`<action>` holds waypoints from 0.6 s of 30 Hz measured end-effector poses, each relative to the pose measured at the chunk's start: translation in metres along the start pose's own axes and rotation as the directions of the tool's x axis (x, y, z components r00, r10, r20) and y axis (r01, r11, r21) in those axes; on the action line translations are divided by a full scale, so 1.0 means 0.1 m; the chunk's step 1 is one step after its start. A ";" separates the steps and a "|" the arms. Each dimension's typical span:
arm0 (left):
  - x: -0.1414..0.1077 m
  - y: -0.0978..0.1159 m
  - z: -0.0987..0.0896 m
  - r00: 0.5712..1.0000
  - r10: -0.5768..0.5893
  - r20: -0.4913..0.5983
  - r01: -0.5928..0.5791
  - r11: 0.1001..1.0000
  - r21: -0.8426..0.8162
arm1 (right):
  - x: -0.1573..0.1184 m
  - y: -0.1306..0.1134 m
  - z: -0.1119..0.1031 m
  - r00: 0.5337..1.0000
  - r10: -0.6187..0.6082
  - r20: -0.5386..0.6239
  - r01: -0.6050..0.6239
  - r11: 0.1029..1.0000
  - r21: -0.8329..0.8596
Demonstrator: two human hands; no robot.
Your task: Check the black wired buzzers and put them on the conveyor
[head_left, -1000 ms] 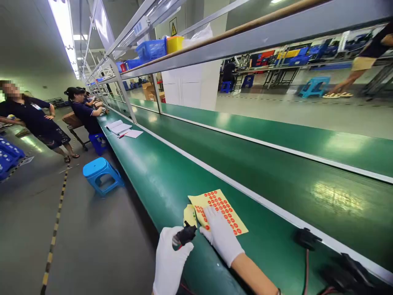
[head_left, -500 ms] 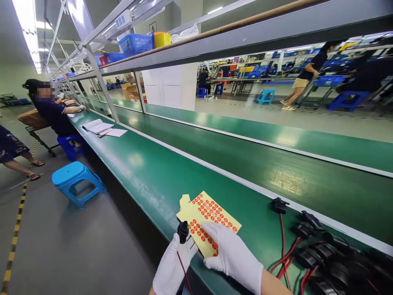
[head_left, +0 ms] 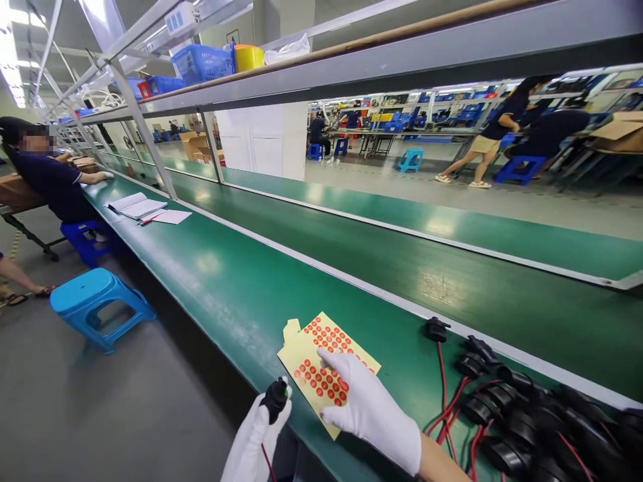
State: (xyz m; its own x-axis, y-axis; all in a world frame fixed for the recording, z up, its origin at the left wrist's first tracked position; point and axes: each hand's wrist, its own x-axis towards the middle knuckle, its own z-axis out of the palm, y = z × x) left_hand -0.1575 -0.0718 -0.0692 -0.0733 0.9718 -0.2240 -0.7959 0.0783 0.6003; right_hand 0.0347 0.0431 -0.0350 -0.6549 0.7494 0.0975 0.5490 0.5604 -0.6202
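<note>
My gloved left hand (head_left: 261, 428) is closed around a black plastic socket (head_left: 275, 399) with a thin red wire hanging from it. A small green spot shows on the socket's side. This hand is just off the bench's front edge. Over a pale yellow sheet of round red stickers (head_left: 311, 365), my gloved right hand (head_left: 364, 402) is spread, thumb and forefinger apart, covering part of the sheet. No sticker can be made out on its fingers. A smaller yellow paper piece (head_left: 291, 331) lies at the sheet's far left corner.
More black sockets with red wires (head_left: 517, 415) are heaped at the right. The green bench (head_left: 226, 281) runs far left, with an open notebook (head_left: 135, 205) on it. A blue stool (head_left: 98, 301) stands on the floor, a seated co-worker (head_left: 45, 171) beyond. A shelf (head_left: 311, 70) crosses overhead.
My left hand with the socket has drawn away from the sheet, down and left. The right hand's fingers have spread wider over the stickers. The whole view has turned slightly right.
</note>
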 end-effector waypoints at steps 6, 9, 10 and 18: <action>-0.15 0.05 0.37 0.992 -0.024 0.120 -0.014 0.952 0.306 | -0.07 -0.27 -0.16 0.981 -0.193 0.002 0.193 0.980 -0.042; -0.16 -0.02 0.62 0.985 -0.032 0.171 -0.035 0.928 0.371 | -0.11 -0.45 -0.26 0.972 -0.230 0.039 0.233 0.949 -0.214; -0.17 -0.04 0.67 0.983 -0.041 0.178 -0.029 0.926 0.375 | -0.11 -0.50 -0.28 0.977 -0.206 0.055 0.214 0.938 -0.271; -0.17 -0.17 0.69 0.972 -0.148 0.185 0.129 0.986 0.109 | -0.24 -0.57 -0.54 0.993 -0.115 0.038 0.122 0.930 -0.348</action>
State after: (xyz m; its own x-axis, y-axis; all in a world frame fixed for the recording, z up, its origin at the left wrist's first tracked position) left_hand -0.1015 -0.0746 -0.0226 0.1575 0.9737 -0.1645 -0.7283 0.2270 0.6466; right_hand 0.0471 0.0123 0.0397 -0.7332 0.6657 0.1387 0.6115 0.7347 -0.2936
